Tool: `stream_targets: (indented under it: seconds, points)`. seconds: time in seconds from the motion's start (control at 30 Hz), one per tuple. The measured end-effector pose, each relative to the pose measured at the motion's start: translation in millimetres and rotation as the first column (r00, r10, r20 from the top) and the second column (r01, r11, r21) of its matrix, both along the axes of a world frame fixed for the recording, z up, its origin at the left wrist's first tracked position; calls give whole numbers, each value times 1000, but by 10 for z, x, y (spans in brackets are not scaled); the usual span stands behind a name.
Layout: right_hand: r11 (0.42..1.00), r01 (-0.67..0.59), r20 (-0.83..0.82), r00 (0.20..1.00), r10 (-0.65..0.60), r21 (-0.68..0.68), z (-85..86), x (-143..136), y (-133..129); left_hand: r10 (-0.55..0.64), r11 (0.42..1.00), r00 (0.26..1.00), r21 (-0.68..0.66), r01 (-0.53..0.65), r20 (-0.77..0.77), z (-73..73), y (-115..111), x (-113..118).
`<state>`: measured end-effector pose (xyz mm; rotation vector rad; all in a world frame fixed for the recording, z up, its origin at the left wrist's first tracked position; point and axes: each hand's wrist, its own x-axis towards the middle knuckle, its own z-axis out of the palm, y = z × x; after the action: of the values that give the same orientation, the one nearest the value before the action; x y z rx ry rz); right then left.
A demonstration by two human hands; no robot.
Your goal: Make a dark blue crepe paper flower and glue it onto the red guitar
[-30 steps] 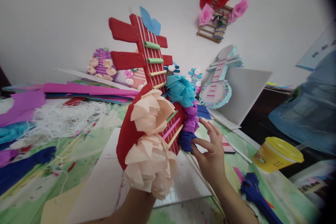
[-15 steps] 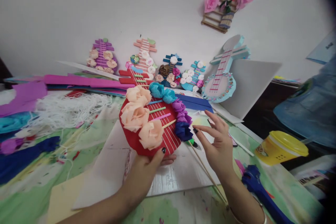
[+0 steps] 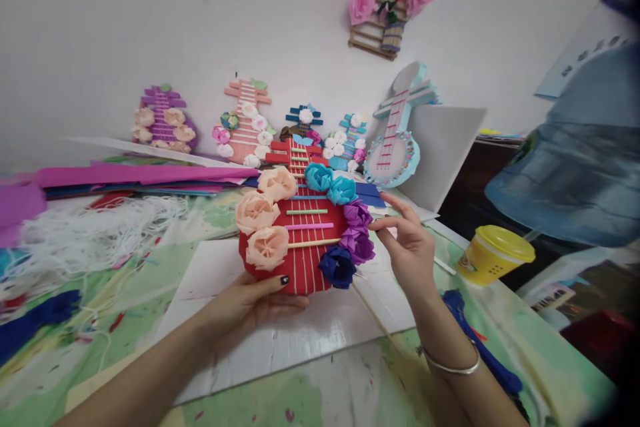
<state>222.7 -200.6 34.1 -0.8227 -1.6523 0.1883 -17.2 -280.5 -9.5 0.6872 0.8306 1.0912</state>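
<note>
A red paper lute (image 3: 305, 267) with white strings stands tilted above the white board (image 3: 240, 347). My left hand (image 3: 255, 300) grips its lower left edge, thumb in front and fingers behind. Peach flowers (image 3: 267, 247) line its left side; turquoise flowers (image 3: 330, 183), purple flowers (image 3: 359, 233) and a dark blue flower (image 3: 338, 266) run down the right. My right hand (image 3: 407, 243) is beside the purple flowers, fingers bent, the index and thumb tips close together. Whether anything is between those tips is too small to tell.
White string (image 3: 110, 233) is heaped at the left near magenta paper (image 3: 140, 175). Several decorated lutes lean against the wall, including a light blue one (image 3: 395, 140). A yellow tub (image 3: 495, 255), a large water bottle (image 3: 575, 160) and a dark blue tool (image 3: 480, 347) are at the right.
The red lute has turned upright and faces the camera more squarely. My right hand remains by its right edge, now beside the purple flowers. The view has shifted to the right.
</note>
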Motion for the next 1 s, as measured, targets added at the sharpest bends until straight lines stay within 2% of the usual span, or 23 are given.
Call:
stream_targets:
  seconds: [0.1, 0.2, 0.33, 0.47, 0.77, 1.0]
  points:
    - [993, -114, 66, 991, 112, 17, 70, 38, -51, -46, 999, 998, 11, 46, -35, 21, 40, -91]
    - [981, -193, 248, 950, 188, -3, 120, 58, -99, -19, 999, 998, 25, 20, -65, 37, 61, -144]
    - [974, -226, 458, 865, 206, -13, 146, 46, -161, -12, 1000, 994, 16, 13, -110, 62, 57, -159]
    - [970, -241, 580, 790, 197, -1, 128, 23, -184, -40, 999, 991, 22, 43, -126, 77, 49, -167]
    - [976, -216, 649, 748, 141, 37, 61, -19, -159, -78, 996, 985, 23, 82, -152, 83, 48, -155]
    - [974, -217, 599, 773, 209, -59, 55, 10, -108, -71, 997, 987, 14, 74, -147, 65, 61, -168]
